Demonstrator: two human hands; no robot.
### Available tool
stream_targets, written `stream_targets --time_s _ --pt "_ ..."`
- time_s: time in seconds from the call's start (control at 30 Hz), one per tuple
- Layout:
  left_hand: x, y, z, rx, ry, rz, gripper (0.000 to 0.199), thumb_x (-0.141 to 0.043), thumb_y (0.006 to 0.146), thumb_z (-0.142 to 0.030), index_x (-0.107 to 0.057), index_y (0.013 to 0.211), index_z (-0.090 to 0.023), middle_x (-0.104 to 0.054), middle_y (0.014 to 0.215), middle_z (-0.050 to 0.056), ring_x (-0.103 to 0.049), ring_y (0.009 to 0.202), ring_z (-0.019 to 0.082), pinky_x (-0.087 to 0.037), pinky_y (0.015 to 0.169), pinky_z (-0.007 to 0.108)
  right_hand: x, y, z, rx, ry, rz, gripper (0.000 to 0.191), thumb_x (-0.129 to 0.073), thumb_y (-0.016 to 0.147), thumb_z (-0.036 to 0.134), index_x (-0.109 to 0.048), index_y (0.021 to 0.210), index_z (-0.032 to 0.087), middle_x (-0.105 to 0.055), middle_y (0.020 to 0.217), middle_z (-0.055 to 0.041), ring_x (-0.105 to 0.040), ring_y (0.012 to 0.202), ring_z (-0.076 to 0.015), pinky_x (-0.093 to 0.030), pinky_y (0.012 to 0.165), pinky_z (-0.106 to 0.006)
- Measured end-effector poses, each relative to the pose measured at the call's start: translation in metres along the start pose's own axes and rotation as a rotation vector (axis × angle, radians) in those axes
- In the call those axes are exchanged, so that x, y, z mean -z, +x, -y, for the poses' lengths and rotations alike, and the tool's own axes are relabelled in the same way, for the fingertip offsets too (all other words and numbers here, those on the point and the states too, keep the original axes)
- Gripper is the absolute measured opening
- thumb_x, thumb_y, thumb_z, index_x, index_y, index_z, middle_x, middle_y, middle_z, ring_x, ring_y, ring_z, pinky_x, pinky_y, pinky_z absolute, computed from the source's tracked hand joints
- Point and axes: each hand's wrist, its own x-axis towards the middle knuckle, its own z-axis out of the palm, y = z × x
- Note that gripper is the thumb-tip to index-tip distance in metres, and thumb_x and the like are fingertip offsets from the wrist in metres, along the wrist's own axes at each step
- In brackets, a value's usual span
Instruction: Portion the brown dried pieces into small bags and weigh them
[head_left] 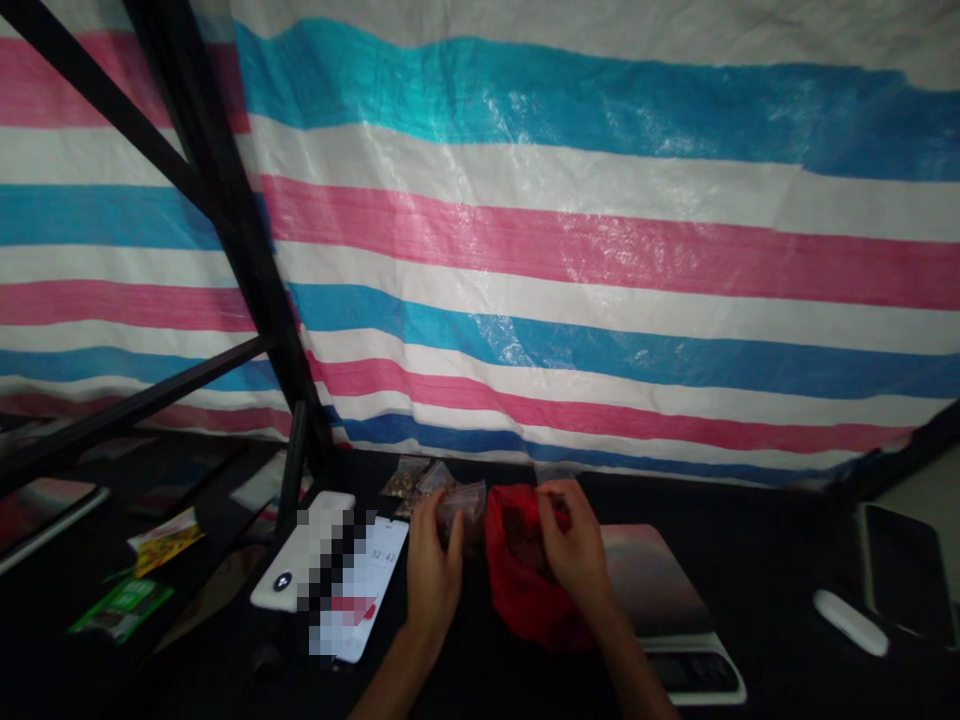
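Observation:
A small clear zip bag [471, 508] with brownish contents stands at the middle of the black table. My left hand [433, 560] is curved round its left side, thumb and fingers against the plastic. Just right of it sits an open red bag [525, 600] with dark reddish-brown contents [523, 535] inside. Over its opening, at the right rim, is my right hand [576, 545], thumb and forefinger bent together; what lies between them is too dark to make out. Several filled clear bags [409, 478] lie behind my left hand.
Left of my hands lie a lit phone [371, 590] and a white device [307, 550]. A kitchen scale [656, 590] is right of the red bag, with a white oval object [851, 622] and a dark phone [905, 568] farther right. A striped sheet [600, 240] hangs behind; a black frame post [247, 270] rises at left.

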Motion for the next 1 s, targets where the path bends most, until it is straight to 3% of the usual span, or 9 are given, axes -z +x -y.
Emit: stream_targets --time_s 0.17,0.33,0.43,0.5,0.6,0.67,0.77,0.87,1.0 --pt "0.001 -0.001 -0.003 -0.053 0.177 -0.079 0.042 -0.054 0.096 -0.033 -0.056 0.133 -0.014 -0.047 0.136 0.021 -0.049 0.128 0.036 -0.045 0.104 0.059 0.022 0.011 -0.019 -0.033 -0.156 -0.006 0.016 -0.051 0.09 0.027 -0.065 0.095 0.02 -0.067 0.096 -0.0104 -0.064 0.092 -0.0272 -0.048 0.089 -0.045" --pt "0.007 -0.018 -0.021 -0.271 0.068 0.351 0.026 -0.055 0.093 -0.028 -0.066 0.117 -0.022 -0.066 0.111 0.012 -0.068 0.099 0.027 -0.059 0.085 0.042 0.024 0.007 -0.017 -0.046 -0.257 0.204 0.02 -0.056 0.086 0.024 -0.07 0.1 0.02 -0.071 0.109 -0.0116 -0.062 0.11 -0.0324 -0.04 0.101 -0.051" --pt "0.009 -0.029 -0.034 -0.205 0.05 0.52 0.045 -0.063 0.085 -0.025 -0.06 0.13 -0.023 -0.063 0.122 0.015 -0.071 0.096 0.029 -0.061 0.078 0.04 0.023 0.003 -0.013 -0.063 -0.256 0.362 0.034 -0.067 0.082 0.029 -0.068 0.115 0.022 -0.072 0.119 -0.009 -0.065 0.11 -0.0295 -0.044 0.099 -0.044" --pt "0.009 -0.032 -0.039 -0.156 -0.083 0.589 0.052 -0.058 0.081 -0.013 -0.057 0.133 -0.024 -0.061 0.125 0.014 -0.07 0.102 0.026 -0.06 0.085 0.038 0.024 0.002 -0.012 -0.088 -0.257 0.423 0.046 -0.072 0.078 0.03 -0.065 0.123 0.023 -0.07 0.126 -0.0094 -0.065 0.112 -0.0292 -0.045 0.098 -0.042" --pt "0.006 -0.028 -0.04 -0.032 -0.346 0.524 0.052 -0.052 0.075 -0.003 -0.06 0.123 -0.022 -0.061 0.123 0.011 -0.065 0.114 0.024 -0.053 0.102 0.038 0.029 0.002 -0.008 -0.131 -0.237 0.49 0.027 -0.065 0.084 0.03 -0.068 0.109 0.023 -0.075 0.103 -0.0057 -0.07 0.092 -0.0249 -0.049 0.083 -0.035" --pt "0.003 -0.023 -0.037 0.132 -0.511 0.405 0.042 -0.054 0.079 -0.008 -0.06 0.118 -0.02 -0.063 0.121 0.011 -0.065 0.114 0.024 -0.053 0.101 0.04 0.035 0.003 -0.003 -0.157 -0.213 0.508 0.016 -0.055 0.091 0.033 -0.066 0.097 0.022 -0.073 0.081 -0.0019 -0.069 0.075 -0.021 -0.048 0.07 -0.03" --pt "0.006 -0.016 -0.029 0.324 -0.672 0.255 0.038 -0.055 0.09 -0.024 -0.053 0.127 -0.02 -0.062 0.13 0.012 -0.066 0.115 0.025 -0.056 0.096 0.038 0.048 0.004 0.008 -0.191 -0.08 0.53 0.025 -0.044 0.098 0.043 -0.057 0.09 0.022 -0.069 0.075 0.0003 -0.066 0.068 -0.0176 -0.047 0.061 -0.026" --pt "0.013 -0.016 -0.026 0.25 -0.57 0.231 0.048 -0.055 0.093 -0.031 -0.047 0.139 -0.02 -0.054 0.145 0.014 -0.052 0.135 0.029 -0.042 0.115 0.049 0.059 0.004 0.011 -0.218 -0.001 0.567 0.036 -0.042 0.098 0.053 -0.051 0.082 0.023 -0.065 0.072 0.0017 -0.062 0.066 -0.0161 -0.045 0.057 -0.024" --pt "0.011 -0.024 -0.027 0.016 -0.337 0.393 0.055 -0.06 0.084 -0.015 -0.055 0.138 -0.022 -0.051 0.15 0.013 -0.044 0.143 0.031 -0.034 0.12 0.054 0.057 0.007 -0.003 -0.204 -0.362 0.418 0.038 -0.045 0.096 0.053 -0.052 0.074 0.023 -0.063 0.068 0.0001 -0.061 0.064 -0.0184 -0.045 0.06 -0.028"
